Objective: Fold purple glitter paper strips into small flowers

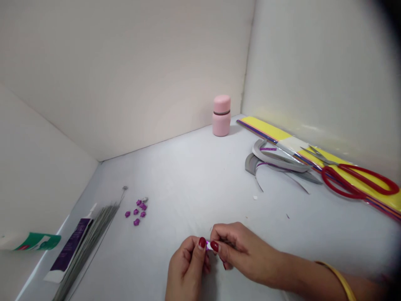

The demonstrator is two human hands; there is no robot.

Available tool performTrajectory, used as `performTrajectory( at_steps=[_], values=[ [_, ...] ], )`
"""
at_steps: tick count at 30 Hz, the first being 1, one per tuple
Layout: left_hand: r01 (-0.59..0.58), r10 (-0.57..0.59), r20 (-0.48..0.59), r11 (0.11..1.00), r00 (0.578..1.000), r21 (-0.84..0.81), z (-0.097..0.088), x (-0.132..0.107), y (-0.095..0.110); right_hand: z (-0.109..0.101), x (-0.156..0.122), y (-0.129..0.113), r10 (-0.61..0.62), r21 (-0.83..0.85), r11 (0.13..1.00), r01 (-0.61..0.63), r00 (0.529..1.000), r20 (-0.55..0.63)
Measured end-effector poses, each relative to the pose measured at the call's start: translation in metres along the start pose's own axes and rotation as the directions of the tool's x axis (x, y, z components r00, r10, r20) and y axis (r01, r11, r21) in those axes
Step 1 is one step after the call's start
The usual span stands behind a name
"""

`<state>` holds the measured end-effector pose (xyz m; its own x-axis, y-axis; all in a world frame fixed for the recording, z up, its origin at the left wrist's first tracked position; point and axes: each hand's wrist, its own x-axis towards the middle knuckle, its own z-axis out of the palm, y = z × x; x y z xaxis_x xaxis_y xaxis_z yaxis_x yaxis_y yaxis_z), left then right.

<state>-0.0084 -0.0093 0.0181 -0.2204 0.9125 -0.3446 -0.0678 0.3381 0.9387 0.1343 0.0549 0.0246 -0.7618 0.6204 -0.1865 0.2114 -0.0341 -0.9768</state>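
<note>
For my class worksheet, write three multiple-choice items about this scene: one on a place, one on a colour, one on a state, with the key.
1. Where does the pink jar stand?
A. Beside the hands
B. Near the back wall
C. On the yellow paper

2. What colour are the handles of the scissors?
A. Green
B. Blue
C. Red

3. What are the left hand and right hand doing?
A. Pinching a small purple piece
B. Cutting paper
C. Lying flat and apart

Key:
1. B: it stands just in front of that wall.
2. C: the looped handles show red.
3. A: both hands meet on it.
</note>
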Motion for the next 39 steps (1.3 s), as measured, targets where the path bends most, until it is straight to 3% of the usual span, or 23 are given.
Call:
performTrajectory(
  at_steps=[3,6,12,20,25,33,39],
  values=[
    [0.116,-0.107,0.060,0.978,0.992,-0.174,0.001,0.001,0.003,0.000,0.002,0.000,0.003,0.112,0.994,-0.005,1.000,0.016],
    [0.181,-0.170,0.064,0.955,0.983,-0.234,0.001,0.002,0.005,0.000,0.003,0.002,0.031,0.080,0.996,-0.028,0.999,-0.027],
    [0.150,-0.150,-0.017,0.989,0.989,-0.016,0.000,0.000,0.001,-0.001,0.002,0.003,0.034,0.009,0.999,-0.033,0.999,-0.041],
    [0.184,-0.191,-0.046,0.975,0.980,-0.125,0.002,0.002,0.003,-0.001,0.003,0.000,0.042,-0.012,0.999,-0.042,0.999,-0.027],
    [0.127,-0.133,-0.099,0.990,0.986,-0.066,-0.002,0.003,0.007,-0.001,0.004,0.001,0.033,0.044,0.999,-0.032,0.999,-0.037],
    [0.139,-0.133,0.039,0.966,0.990,-0.217,-0.006,0.004,0.010,-0.001,0.005,0.003,0.066,0.072,0.995,-0.061,0.996,-0.059],
    [0.108,-0.110,-0.023,0.992,0.994,-0.067,-0.009,0.004,0.010,-0.002,0.006,0.003,0.040,0.053,0.998,-0.035,0.995,-0.095]
  ],
)
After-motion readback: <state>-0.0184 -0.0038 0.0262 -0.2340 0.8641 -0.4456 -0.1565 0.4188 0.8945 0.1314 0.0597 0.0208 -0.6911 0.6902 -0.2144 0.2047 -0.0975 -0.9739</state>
